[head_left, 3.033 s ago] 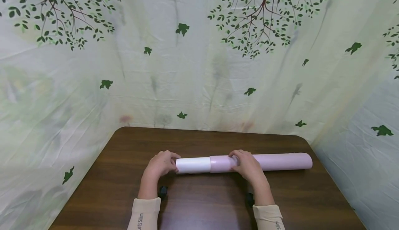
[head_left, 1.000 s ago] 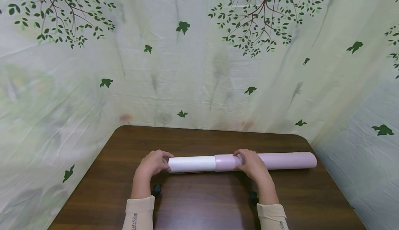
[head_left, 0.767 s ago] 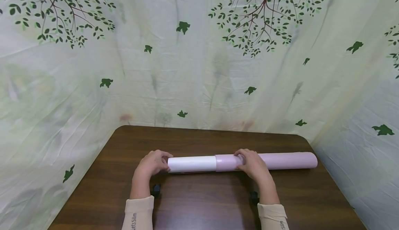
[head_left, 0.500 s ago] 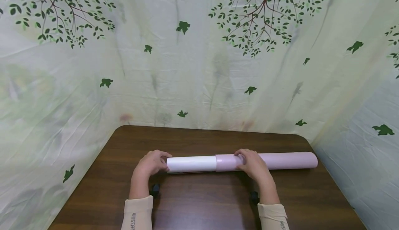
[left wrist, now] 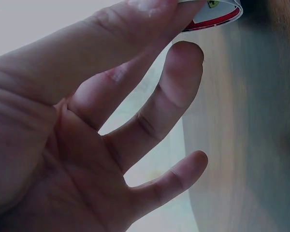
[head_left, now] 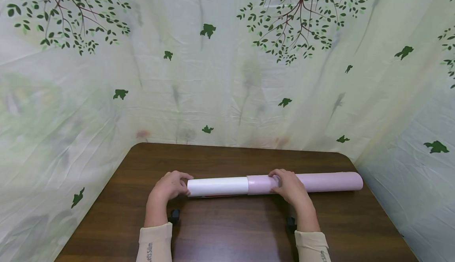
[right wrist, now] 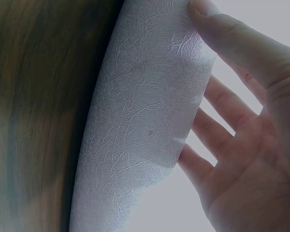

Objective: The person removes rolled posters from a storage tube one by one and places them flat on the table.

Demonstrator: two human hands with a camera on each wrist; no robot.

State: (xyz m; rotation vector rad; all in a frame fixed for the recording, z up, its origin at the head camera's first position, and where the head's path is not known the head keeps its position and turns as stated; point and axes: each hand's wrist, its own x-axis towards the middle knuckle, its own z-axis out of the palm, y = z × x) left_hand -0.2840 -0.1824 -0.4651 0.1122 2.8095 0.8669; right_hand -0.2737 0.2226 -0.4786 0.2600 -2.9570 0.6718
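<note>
A white rolled sheet [head_left: 218,187] lies on the table, its right part inside a pink roll [head_left: 330,182] of larger width. My left hand [head_left: 171,185] pinches the white roll's left end between thumb and fingertips. In the left wrist view, the open end of the white roll [left wrist: 217,20] shows red print and a small yellow emblem inside; the ring and little fingers stand free of it. My right hand [head_left: 289,187] grips the pink roll near its left end, thumb in front and fingers over the far side. The pink roll [right wrist: 140,96] has a creased, leather-like surface in the right wrist view.
The brown wooden table [head_left: 227,230] has rounded far corners. Behind it and at the sides hangs a pale curtain [head_left: 227,76] printed with branches and green leaves. A small black device [head_left: 174,216] sits by each wrist.
Over three seconds my left hand has moved left with the white roll, so more white shows beyond the pink roll. My right hand and the pink roll have shifted slightly right.
</note>
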